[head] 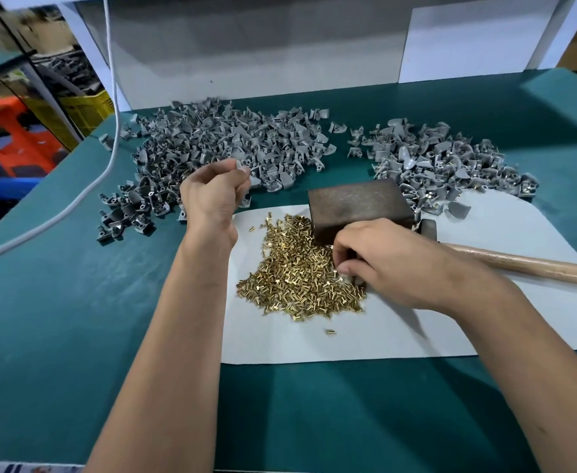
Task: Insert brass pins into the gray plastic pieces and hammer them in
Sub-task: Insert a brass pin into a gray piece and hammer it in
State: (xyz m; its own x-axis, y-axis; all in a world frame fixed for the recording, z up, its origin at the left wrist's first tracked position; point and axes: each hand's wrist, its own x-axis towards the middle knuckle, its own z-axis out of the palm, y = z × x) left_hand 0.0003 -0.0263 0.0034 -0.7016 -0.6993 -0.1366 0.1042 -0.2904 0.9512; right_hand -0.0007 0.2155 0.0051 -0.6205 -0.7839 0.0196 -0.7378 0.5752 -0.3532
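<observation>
green bench cloth (75, 302) with a white sheet (348, 343) laid over it, gray partition board at the back. brass pins (300, 268) sit in a loose heap on the sheet, near centre; right hand (392, 264) is down on the heap's right edge, fingertips curled in as if pinching one pin, but cannot tell if a pin is actually caught. left hand (212, 192) hovers at the near edge of the big left pile of gray plastic pieces (218, 145), fingers curled, a gray piece seemingly pinched at the fingertips, partly hidden. second gray pile (444, 162) on the right shows brass glints, likely the done ones. metal block (358, 206) stands just behind the pins, hammer (519, 264) lies on the sheet to the right, untouched. step looks like pick-up: best to take a single pin, not a clump, turn it shank first, hold the piece hole-up and steady, seat the pin straight by hand before resting it on the block. white cable (109, 97) trails off left.
</observation>
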